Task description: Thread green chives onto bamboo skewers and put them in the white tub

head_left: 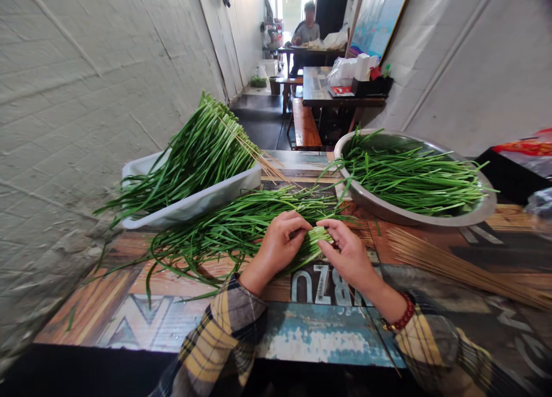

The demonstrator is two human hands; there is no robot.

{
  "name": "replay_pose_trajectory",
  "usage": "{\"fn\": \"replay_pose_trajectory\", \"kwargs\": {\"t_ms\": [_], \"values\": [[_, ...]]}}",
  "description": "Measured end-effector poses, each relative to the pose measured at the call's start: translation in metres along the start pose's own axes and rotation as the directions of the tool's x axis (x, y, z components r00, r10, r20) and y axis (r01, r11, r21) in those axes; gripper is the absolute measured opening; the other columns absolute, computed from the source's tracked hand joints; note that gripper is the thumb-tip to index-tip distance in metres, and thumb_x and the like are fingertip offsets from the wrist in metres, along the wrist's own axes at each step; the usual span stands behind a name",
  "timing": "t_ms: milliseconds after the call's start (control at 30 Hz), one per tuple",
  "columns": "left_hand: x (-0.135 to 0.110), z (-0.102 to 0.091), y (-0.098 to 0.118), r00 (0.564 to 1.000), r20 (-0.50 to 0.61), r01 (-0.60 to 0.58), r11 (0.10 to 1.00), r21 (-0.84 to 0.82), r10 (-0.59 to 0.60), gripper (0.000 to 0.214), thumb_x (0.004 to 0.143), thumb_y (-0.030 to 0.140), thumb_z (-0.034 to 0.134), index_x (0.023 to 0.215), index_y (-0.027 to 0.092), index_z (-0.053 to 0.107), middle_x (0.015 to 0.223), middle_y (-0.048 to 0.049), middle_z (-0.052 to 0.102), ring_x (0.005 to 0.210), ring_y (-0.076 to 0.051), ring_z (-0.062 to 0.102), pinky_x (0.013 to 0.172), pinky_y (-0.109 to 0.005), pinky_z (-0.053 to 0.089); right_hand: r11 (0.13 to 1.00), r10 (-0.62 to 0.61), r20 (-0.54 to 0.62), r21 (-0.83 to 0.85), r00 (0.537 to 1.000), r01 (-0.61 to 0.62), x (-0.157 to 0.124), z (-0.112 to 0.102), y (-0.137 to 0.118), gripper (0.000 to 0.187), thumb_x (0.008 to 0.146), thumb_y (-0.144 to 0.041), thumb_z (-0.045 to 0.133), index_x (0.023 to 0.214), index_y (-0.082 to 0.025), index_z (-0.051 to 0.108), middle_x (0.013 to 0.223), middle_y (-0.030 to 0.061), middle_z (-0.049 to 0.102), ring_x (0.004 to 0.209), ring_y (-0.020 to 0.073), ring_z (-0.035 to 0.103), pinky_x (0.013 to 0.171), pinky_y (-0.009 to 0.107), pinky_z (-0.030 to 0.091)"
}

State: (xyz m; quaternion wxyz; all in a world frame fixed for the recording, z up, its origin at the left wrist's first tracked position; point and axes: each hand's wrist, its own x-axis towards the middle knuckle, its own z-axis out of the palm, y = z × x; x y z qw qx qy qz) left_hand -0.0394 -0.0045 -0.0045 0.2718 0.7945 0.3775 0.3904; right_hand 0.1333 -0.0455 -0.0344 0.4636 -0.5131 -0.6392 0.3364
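A loose bunch of green garlic chives [233,227] lies across the painted wooden table [310,328], stalk ends pointing right. My left hand [278,244] curls over the bunch near its cut ends, fingers closed around the stalks. My right hand [347,253] pinches the same stalk ends from the right, with a thin bamboo skewer running back under its wrist. Both sleeves are plaid, and a red bead bracelet [403,316] sits on my right wrist.
A white tray [194,204] at the left holds skewered chives. A steel basin [431,213] at the right holds more chives. Bamboo skewers [457,267] lie at the right. Brick walls flank the table. A person [307,31] sits at a far table beyond benches.
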Motion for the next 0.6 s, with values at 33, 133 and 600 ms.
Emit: {"fn": "replay_pose_trajectory", "kwargs": {"t_ms": [33, 133, 600], "values": [[0.0, 0.0, 0.0, 1.0, 0.005, -0.001, 1.0, -0.008, 0.001, 0.025, 0.077, 0.0, 0.051, 0.079, 0.018, 0.069, 0.078, -0.0029, 0.064, 0.078, -0.016, 0.058, 0.072, -0.028, 0.046, 1.0, 0.002, -0.001, -0.003, 1.0, -0.002, 0.0, 0.0, 0.001, 0.03, 0.082, -0.022, 0.057, 0.112, -0.021, 0.058, 0.084, 0.0021, 0.063, 0.075, 0.0164, 0.06, 0.069, 0.028, 0.05], [0.0, 0.0, 0.002, 1.0, 0.022, 0.013, 0.999, -0.036, -0.013, 0.024, 0.077, 0.001, 0.05, 0.079, 0.017, 0.068, 0.078, -0.0032, 0.064, 0.079, -0.016, 0.059, 0.073, -0.028, 0.046, 1.0, 0.001, 0.004, -0.013, 1.0, -0.001, 0.002, 0.0, 0.004, 0.028, 0.082, -0.02, 0.057, 0.109, -0.02, 0.058, 0.083, 0.0018, 0.062, 0.075, 0.0162, 0.06, 0.07, 0.028, 0.05], [-0.003, -0.001, 0.005, 0.973, 0.192, 0.145, 0.987, -0.075, -0.129, 0.023, 0.092, 0.026, 0.05, 0.101, 0.017, 0.069, 0.099, -0.0067, 0.073, 0.094, -0.019, 0.066, 0.085, -0.031, 0.048, 0.999, -0.05, 0.045, 0.016, 0.998, 0.049, 0.001, -0.003, -0.008, 0.025, 0.086, -0.023, 0.056, 0.111, -0.021, 0.056, 0.092, 0.0036, 0.063, 0.08, 0.0168, 0.061, 0.073, 0.03, 0.049]]}}
